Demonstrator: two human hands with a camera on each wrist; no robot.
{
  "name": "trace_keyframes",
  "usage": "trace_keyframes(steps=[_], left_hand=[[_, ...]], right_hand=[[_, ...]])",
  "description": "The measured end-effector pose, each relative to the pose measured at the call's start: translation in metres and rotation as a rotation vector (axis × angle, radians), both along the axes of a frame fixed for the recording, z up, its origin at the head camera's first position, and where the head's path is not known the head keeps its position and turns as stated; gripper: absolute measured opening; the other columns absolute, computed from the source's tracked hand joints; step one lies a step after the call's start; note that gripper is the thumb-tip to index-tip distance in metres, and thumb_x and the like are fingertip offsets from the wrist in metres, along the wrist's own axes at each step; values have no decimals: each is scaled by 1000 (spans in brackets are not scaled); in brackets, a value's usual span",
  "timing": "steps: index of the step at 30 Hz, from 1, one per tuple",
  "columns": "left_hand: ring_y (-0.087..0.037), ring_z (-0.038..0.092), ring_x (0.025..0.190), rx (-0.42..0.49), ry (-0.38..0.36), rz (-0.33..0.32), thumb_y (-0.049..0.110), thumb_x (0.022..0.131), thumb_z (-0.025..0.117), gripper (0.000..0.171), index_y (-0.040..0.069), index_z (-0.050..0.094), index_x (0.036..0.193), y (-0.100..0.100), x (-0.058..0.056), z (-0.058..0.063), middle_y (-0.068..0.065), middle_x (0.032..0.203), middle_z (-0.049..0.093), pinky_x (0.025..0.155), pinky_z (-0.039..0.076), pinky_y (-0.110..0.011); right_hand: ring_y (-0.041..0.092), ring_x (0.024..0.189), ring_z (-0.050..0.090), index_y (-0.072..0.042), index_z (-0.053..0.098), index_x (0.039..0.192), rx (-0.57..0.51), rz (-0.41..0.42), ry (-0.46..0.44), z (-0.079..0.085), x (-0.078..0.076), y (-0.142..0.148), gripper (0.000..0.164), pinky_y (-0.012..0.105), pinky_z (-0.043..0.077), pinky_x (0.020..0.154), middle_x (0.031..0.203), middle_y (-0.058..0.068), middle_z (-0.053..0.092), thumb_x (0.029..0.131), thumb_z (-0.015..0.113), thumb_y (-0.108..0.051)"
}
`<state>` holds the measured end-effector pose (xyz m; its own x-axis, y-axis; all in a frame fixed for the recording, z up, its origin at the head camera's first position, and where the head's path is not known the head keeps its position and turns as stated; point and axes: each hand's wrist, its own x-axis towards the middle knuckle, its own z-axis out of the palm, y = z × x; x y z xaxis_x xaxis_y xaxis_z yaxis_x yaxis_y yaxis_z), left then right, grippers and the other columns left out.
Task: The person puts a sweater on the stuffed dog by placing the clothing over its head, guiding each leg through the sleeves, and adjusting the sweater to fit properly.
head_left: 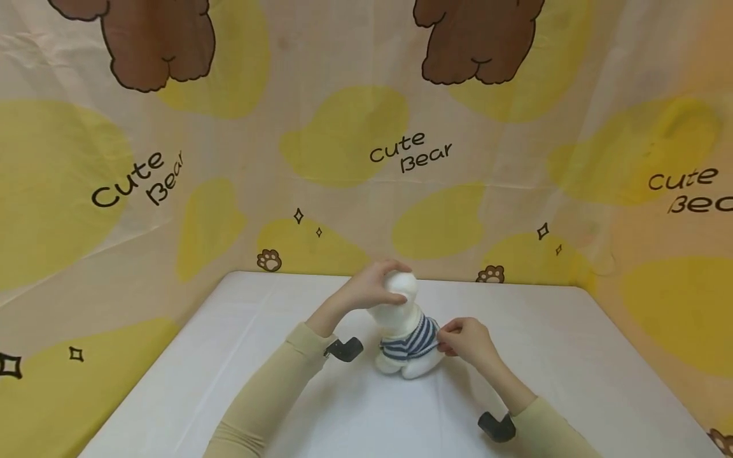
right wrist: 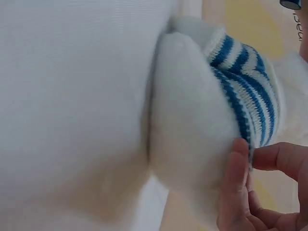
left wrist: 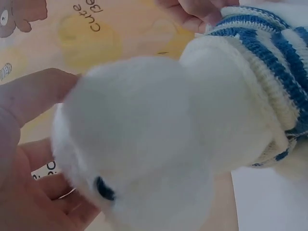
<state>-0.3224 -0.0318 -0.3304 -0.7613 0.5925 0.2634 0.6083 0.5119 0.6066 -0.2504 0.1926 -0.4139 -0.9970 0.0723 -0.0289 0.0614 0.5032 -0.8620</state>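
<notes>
A white plush toy [head_left: 420, 367] sits on the table, wearing a blue-and-white striped knitted sweater [head_left: 425, 338]. My left hand [head_left: 366, 287] holds its round head [head_left: 405, 283] from the left, thumb and fingers curved around it. One dark eye [left wrist: 104, 188] shows on the head in the left wrist view. At the toy's right side, my right hand [head_left: 471, 340] pinches the sweater's lower edge between thumb and finger. Seen from the right wrist, the hem [right wrist: 243, 126] lies against the white lower body, with the fingertips [right wrist: 239, 145] right on it.
The white table [head_left: 321, 413] extends around the toy on every side. Behind it hangs a patterned cloth [head_left: 343, 210] with yellow patches, bears and lettering, also covering both sides. A black mount [head_left: 345, 350] sits at my left wrist and another [head_left: 497, 427] at my right.
</notes>
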Motion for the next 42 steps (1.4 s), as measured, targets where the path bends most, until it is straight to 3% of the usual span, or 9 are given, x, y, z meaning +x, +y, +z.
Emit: trace_keyframes(steps=[6,10,13,17,21,29,35,39,42], left_hand=[[-24,52,111,-16,83,10,19,72,76,52,8,60,120,2,2,-2,-10,122,59,89,46,-39],[-25,51,110,-25,89,18,19,72,76,51,8,61,119,3,3,-2,-10,122,59,89,46,-40],[-24,51,113,-27,66,25,20,73,77,51,10,61,120,2,3,-1,-9,124,58,91,45,-41],[-24,51,114,-27,57,28,21,73,78,52,12,61,121,1,4,-1,-7,125,58,90,46,-41],[-24,50,114,-23,62,30,22,73,78,52,13,61,121,1,5,-2,-7,126,57,90,46,-42],[-23,50,112,-21,93,10,21,72,78,50,13,62,119,1,5,-3,-7,123,58,90,45,-40],[-23,51,112,7,59,3,21,72,78,53,11,61,121,-1,5,-3,-7,124,58,88,46,-40],[-22,54,109,60,-8,18,23,72,80,56,11,59,123,-5,4,-5,-5,124,58,86,48,-37],[-20,56,107,78,-47,30,25,73,81,57,13,58,124,-7,3,-6,-3,124,59,86,49,-36]], right_hand=[[12,57,63,5,64,87,16,-81,23,-8,5,12,15,27,55,57,66,5,66,81,60,-8],[14,60,65,6,57,96,-61,-61,-8,-10,10,11,19,28,56,58,71,8,68,83,60,-8],[19,64,68,5,50,104,-89,-37,3,-9,14,4,32,31,57,61,76,10,70,84,66,-14],[17,62,67,3,45,109,35,-15,51,-9,16,-5,50,28,53,61,72,5,69,79,75,-25],[11,60,62,1,47,107,149,-9,100,-11,17,-8,50,26,49,61,67,0,68,73,78,-18],[12,60,59,-1,49,96,156,2,39,-16,25,3,41,27,49,54,72,4,66,68,78,-9],[12,58,61,-1,57,90,178,90,83,10,10,9,24,27,53,54,71,4,65,76,74,-10],[13,67,63,-1,63,95,234,137,126,25,-16,12,22,28,54,60,81,8,69,82,71,-17],[14,73,63,-2,68,98,285,212,56,26,-38,12,24,29,54,66,88,8,69,84,70,-22]])
